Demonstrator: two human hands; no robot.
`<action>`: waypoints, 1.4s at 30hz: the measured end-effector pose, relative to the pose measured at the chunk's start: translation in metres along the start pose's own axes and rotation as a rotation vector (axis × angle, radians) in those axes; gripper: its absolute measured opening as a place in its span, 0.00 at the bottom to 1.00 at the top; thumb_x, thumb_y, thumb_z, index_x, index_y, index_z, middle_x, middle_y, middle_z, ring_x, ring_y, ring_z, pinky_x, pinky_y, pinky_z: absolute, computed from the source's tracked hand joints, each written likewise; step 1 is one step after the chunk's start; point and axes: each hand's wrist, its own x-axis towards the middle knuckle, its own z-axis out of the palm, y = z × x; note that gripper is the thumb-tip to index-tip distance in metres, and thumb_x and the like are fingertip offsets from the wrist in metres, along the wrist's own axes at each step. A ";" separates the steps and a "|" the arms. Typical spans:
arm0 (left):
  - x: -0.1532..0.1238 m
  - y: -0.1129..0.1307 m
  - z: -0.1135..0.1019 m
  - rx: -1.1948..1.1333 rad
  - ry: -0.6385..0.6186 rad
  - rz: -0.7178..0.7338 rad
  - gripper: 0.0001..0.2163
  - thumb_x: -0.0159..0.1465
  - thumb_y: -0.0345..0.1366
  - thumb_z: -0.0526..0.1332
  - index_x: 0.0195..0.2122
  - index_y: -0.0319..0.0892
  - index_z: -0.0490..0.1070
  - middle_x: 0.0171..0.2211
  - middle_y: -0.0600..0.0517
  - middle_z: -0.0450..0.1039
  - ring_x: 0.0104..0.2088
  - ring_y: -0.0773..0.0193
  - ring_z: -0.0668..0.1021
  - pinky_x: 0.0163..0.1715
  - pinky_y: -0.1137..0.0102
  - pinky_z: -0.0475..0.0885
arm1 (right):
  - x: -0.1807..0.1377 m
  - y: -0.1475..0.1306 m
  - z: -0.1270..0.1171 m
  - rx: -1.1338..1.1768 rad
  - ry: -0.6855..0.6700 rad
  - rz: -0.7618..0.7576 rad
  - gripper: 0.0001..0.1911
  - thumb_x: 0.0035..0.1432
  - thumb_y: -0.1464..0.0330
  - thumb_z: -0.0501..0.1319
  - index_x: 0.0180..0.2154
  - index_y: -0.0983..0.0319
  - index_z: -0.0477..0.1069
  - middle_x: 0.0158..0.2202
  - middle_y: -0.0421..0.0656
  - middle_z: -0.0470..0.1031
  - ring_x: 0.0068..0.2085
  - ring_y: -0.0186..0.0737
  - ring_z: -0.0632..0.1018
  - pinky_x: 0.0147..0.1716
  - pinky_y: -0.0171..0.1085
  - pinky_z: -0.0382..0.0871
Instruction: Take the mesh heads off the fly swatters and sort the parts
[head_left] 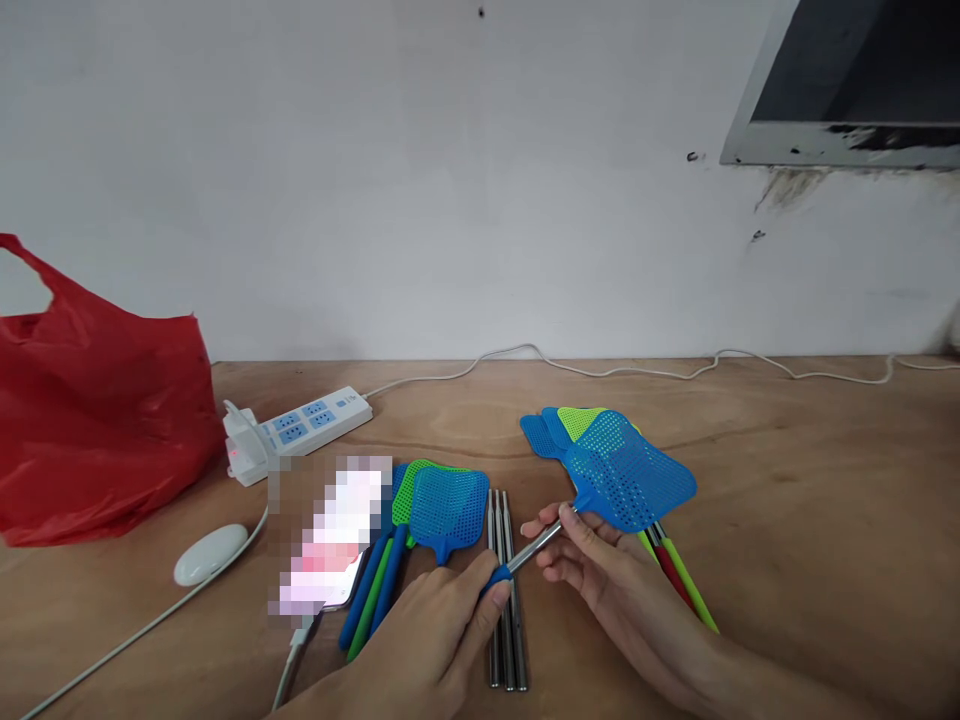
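Observation:
My left hand [442, 625] pinches the blue grip end of a thin metal rod [529, 553]. My right hand [592, 565] holds the neck of a blue fly swatter head [630, 480], where the rod's far end meets it. That head lies over a pile of assembled swatters [577, 425] with green and red handles [679, 580]. Loose blue and green swatter heads [442, 505] lie left of my hands, with blue and green handles [375, 595] beneath them. Three bare metal rods [504, 600] lie between my hands on the wooden table [825, 480].
A red plastic bag [90, 420] stands at the left. A white power strip [300, 425] and its cable [637, 368] run along the back. A white oval object [210, 553] and a phone with a blurred screen [330, 550] lie near the left front.

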 end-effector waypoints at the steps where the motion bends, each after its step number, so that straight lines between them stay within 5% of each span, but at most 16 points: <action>1: 0.000 0.001 -0.001 -0.022 -0.003 0.002 0.22 0.76 0.48 0.38 0.43 0.45 0.69 0.33 0.51 0.75 0.33 0.59 0.76 0.36 0.66 0.70 | 0.001 -0.001 0.001 0.010 -0.001 -0.013 0.15 0.53 0.55 0.72 0.32 0.61 0.77 0.36 0.44 0.79 0.34 0.37 0.76 0.37 0.36 0.73; 6: 0.005 0.003 -0.003 -0.480 -0.111 -0.157 0.21 0.72 0.56 0.46 0.38 0.47 0.69 0.27 0.55 0.69 0.26 0.65 0.69 0.26 0.72 0.69 | -0.001 0.000 0.006 0.036 0.005 -0.039 0.17 0.50 0.55 0.73 0.30 0.60 0.72 0.33 0.42 0.78 0.30 0.35 0.73 0.32 0.35 0.70; 8: 0.009 0.000 -0.005 -0.837 -0.271 -0.315 0.21 0.70 0.59 0.49 0.32 0.46 0.63 0.21 0.59 0.59 0.18 0.70 0.58 0.16 0.76 0.58 | -0.001 0.001 0.007 0.024 0.014 -0.039 0.18 0.50 0.55 0.73 0.30 0.60 0.71 0.33 0.42 0.77 0.30 0.35 0.73 0.31 0.35 0.70; 11: 0.012 -0.010 -0.012 -1.278 -0.569 -0.502 0.22 0.67 0.58 0.54 0.29 0.46 0.54 0.17 0.64 0.47 0.16 0.72 0.43 0.14 0.77 0.41 | 0.010 -0.003 -0.002 -0.040 0.038 -0.099 0.17 0.54 0.54 0.70 0.31 0.59 0.70 0.33 0.43 0.76 0.30 0.37 0.72 0.31 0.37 0.70; 14: 0.007 -0.022 -0.017 -1.371 -0.609 -0.564 0.20 0.67 0.55 0.55 0.29 0.46 0.52 0.17 0.64 0.45 0.15 0.72 0.42 0.15 0.77 0.40 | 0.029 -0.016 -0.024 -0.123 0.177 -0.313 0.16 0.55 0.54 0.67 0.31 0.57 0.67 0.30 0.42 0.72 0.28 0.38 0.70 0.26 0.38 0.68; 17: -0.001 -0.026 -0.013 -1.168 -0.485 -0.614 0.21 0.66 0.59 0.48 0.28 0.47 0.53 0.18 0.63 0.46 0.14 0.71 0.46 0.13 0.76 0.44 | 0.040 -0.030 -0.040 -0.131 0.219 -0.346 0.16 0.54 0.55 0.67 0.29 0.57 0.65 0.27 0.39 0.68 0.23 0.35 0.65 0.20 0.36 0.62; 18: -0.002 -0.025 -0.010 -1.008 -0.350 -0.579 0.21 0.67 0.59 0.47 0.29 0.46 0.56 0.19 0.61 0.50 0.15 0.70 0.51 0.14 0.76 0.49 | 0.040 -0.033 -0.041 -0.141 0.212 -0.323 0.16 0.55 0.54 0.67 0.29 0.57 0.66 0.26 0.38 0.68 0.22 0.34 0.63 0.19 0.35 0.59; 22: 0.004 -0.019 -0.006 -0.152 0.062 -0.196 0.18 0.71 0.49 0.46 0.33 0.45 0.67 0.29 0.52 0.71 0.31 0.59 0.74 0.32 0.67 0.69 | 0.031 -0.031 -0.027 -0.178 0.118 -0.146 0.20 0.54 0.51 0.68 0.30 0.60 0.68 0.20 0.34 0.64 0.19 0.29 0.59 0.17 0.31 0.52; 27: 0.019 -0.025 -0.012 0.437 0.081 -0.204 0.17 0.73 0.40 0.47 0.55 0.41 0.68 0.29 0.48 0.76 0.31 0.51 0.79 0.30 0.64 0.68 | 0.031 -0.024 -0.021 -0.278 -0.013 -0.059 0.22 0.55 0.48 0.65 0.29 0.60 0.67 0.12 0.28 0.54 0.14 0.26 0.50 0.14 0.30 0.45; 30: 0.020 -0.032 -0.012 0.606 0.035 -0.270 0.20 0.73 0.37 0.47 0.64 0.37 0.60 0.30 0.45 0.78 0.32 0.47 0.81 0.31 0.62 0.70 | 0.034 -0.022 -0.029 -0.292 -0.095 0.061 0.23 0.55 0.47 0.63 0.30 0.60 0.67 0.11 0.27 0.54 0.13 0.25 0.48 0.13 0.29 0.43; 36: 0.016 -0.036 -0.011 0.714 -0.006 -0.293 0.20 0.73 0.34 0.48 0.63 0.36 0.63 0.33 0.42 0.80 0.34 0.45 0.82 0.32 0.60 0.72 | 0.030 -0.022 -0.034 -0.306 -0.229 0.159 0.18 0.59 0.52 0.58 0.30 0.60 0.67 0.12 0.28 0.54 0.12 0.25 0.51 0.12 0.29 0.43; 42: 0.015 -0.038 -0.026 0.609 0.174 -0.160 0.16 0.72 0.40 0.50 0.57 0.43 0.67 0.36 0.45 0.81 0.32 0.49 0.82 0.30 0.63 0.72 | 0.030 -0.022 -0.036 -0.237 -0.431 0.324 0.23 0.56 0.48 0.62 0.26 0.58 0.59 0.12 0.26 0.50 0.11 0.24 0.46 0.10 0.29 0.38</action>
